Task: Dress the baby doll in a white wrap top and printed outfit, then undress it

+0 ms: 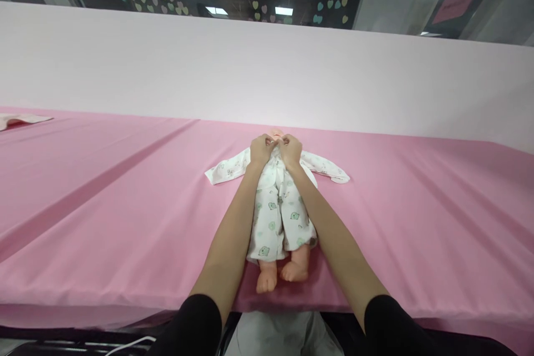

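Observation:
A baby doll (pixel 295 264) lies on its back with its bare feet towards me. It wears white pants (pixel 269 225) printed with green animals and a white long-sleeved top (pixel 229 169), whose sleeves spread out to both sides. At the doll's neck, my left hand (pixel 262 148) and my right hand (pixel 291 150) meet, fingers pinched together on the collar of the top. Most of the doll's head is hidden behind my hands. My forearms run along both sides of its legs.
A pink cloth (pixel 125 222) covers the table, with its front edge close to my lap. Behind it stands a white wall (pixel 267 72) below a dark window with heart stickers. A light pink fabric piece (pixel 23 119) lies at the far left. A white cable (pixel 131 344) hangs below the table.

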Motion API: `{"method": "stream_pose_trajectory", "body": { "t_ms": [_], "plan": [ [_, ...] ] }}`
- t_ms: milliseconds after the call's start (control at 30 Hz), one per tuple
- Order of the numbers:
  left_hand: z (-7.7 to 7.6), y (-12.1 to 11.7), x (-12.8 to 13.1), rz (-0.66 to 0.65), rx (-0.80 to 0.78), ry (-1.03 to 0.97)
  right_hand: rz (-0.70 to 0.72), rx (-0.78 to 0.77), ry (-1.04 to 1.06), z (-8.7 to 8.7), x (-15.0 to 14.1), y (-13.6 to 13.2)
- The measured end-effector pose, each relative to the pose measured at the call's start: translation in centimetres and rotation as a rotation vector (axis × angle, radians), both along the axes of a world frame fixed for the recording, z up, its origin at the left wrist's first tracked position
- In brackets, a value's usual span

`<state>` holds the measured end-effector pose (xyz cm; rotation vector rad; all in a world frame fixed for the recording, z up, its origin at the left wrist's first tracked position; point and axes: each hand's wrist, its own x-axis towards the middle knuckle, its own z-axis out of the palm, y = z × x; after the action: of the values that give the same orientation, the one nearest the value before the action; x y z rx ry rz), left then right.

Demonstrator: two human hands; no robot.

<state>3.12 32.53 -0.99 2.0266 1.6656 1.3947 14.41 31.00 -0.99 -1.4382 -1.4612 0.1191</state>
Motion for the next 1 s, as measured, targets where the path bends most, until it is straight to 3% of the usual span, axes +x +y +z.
{"method": "stream_pose_trajectory", "body": {
  "t_ms": [133, 300, 433, 567, 833, 1000],
  "plan": [
    [-0.3, 0.1, 0.3, -0.029, -0.043, -0.101, -0.006, -0.064, -0.222, -0.7, -1.1, 0.1],
    [-0.3, 0.0, 0.1, -0.117, -0.056, -0.191, -0.029, -0.125, -0.307, -0.9, -0.7, 0.3],
    [-0.1, -0.3, 0.2, -0.099, -0.07, -0.172, -0.009, -0.141, -0.35, -0.9, -0.5, 0.4],
    [-0.2, -0.2, 0.3, -0.086, -0.065, -0.157, 0.012, -0.131, -0.307, -0.9, -0.5, 0.6],
    [-0.5, -0.1, 0.4, -0.072, -0.034, -0.119, 0.098, -0.079, -0.027, -1.2, 0.1, 0.8],
    [0.0, -0.7, 0.7, -0.021, -0.077, -0.092, 0.083, -0.076, -0.009, -1.1, 0.1, 0.8]
  ]
}}
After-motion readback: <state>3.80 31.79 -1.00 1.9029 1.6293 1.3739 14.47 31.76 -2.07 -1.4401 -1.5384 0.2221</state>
